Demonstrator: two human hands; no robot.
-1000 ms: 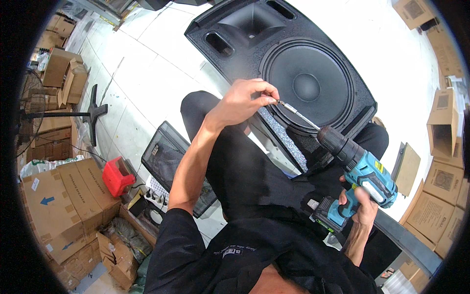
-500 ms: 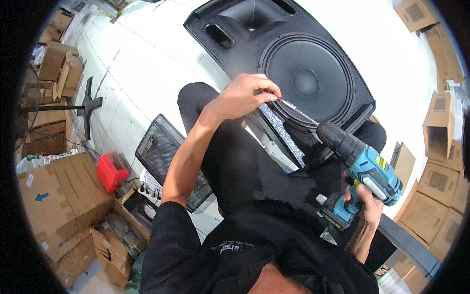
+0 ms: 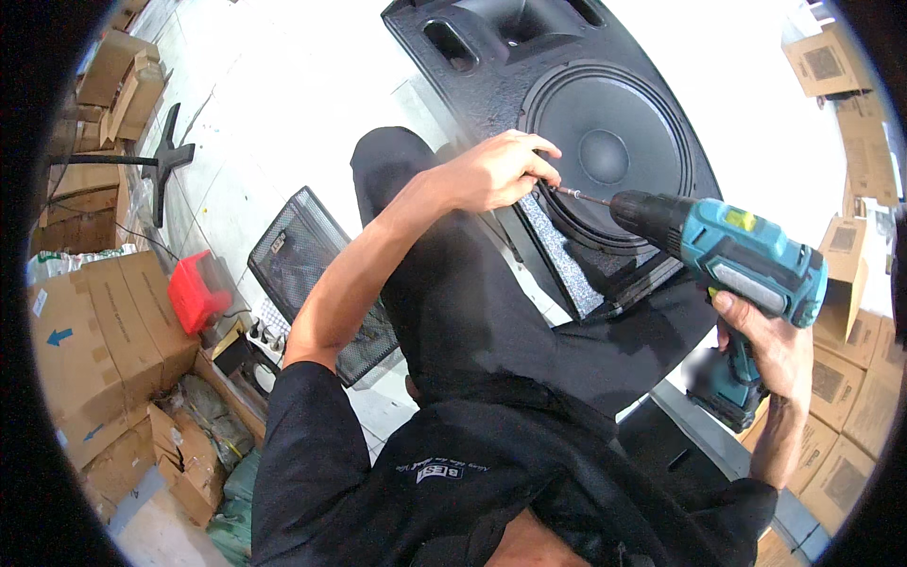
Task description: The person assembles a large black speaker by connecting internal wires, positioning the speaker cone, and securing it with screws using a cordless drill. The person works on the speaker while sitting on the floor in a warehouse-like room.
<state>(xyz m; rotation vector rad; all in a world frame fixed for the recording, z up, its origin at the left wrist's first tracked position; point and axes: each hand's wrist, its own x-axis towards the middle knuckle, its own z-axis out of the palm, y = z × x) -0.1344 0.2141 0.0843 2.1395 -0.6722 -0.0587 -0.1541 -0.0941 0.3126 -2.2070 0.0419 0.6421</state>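
Hold the cordless drill (image 3: 751,250) in the right hand (image 3: 775,345), clamped firmly round the handle (image 3: 744,359). Steady the bit (image 3: 593,198) at its far end with the left hand (image 3: 499,172), fingers (image 3: 537,170) curled at the tip, the two foremost a little apart at their ends. Cannot tell about a grip on any screw there: too small and partly covered.

Locate the speaker cabinet (image 3: 453,90) just in front of the lap, woofer cone (image 3: 605,156) facing up, near corner pointing toward the right thigh. Note the bit tip over the left long edge of the cabinet, beside the rim of the cone. Cannot tell about contact between tip and cabinet.

For a sound result, seat any fastener squarely on the tip before applying drive. Align drill, bit and fastener in one straight line. Start slowly, with light, even pressure. Withdraw the left hand before any fast rotation. Steer the tip well clear of the cone to avoid a puncture from a slip. Ease off at firm resistance to avoid stripping the head
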